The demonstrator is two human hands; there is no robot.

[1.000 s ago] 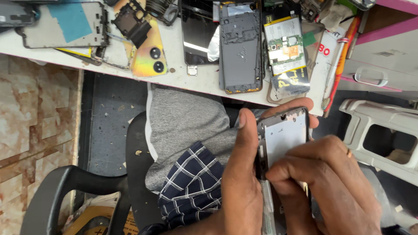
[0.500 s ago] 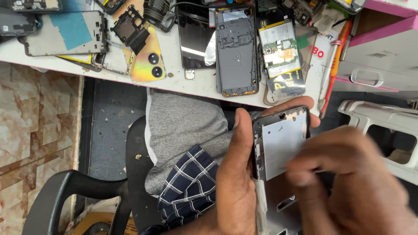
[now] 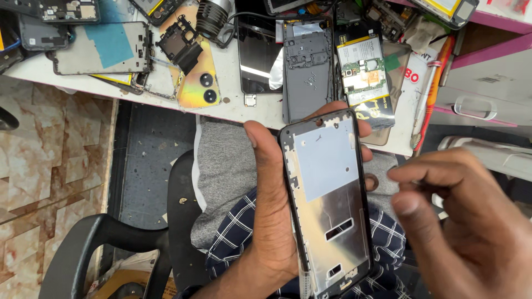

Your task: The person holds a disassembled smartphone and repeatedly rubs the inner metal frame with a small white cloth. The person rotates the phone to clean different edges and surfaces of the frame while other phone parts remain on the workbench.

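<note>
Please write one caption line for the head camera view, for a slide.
Left hand holds a bare phone frame over the lap; right hand hovers beside it.

phone frame (image 3: 327, 205): black plastic rim, dull silvery metal plate inside, smooth with a soft sheen
yellow back cover (image 3: 195, 83): glossy plastic, gold-orange shine
dark back panel (image 3: 306, 72): matt grey plastic
circuit board (image 3: 363, 75): green, matt
counter (image 3: 233, 108): white, smooth, scuffed
floor tiles (image 3: 50, 160): polished marbled stone, left
shirt (image 3: 221, 171): grey knit cloth
chair (image 3: 100, 243): black matt plastic
</note>
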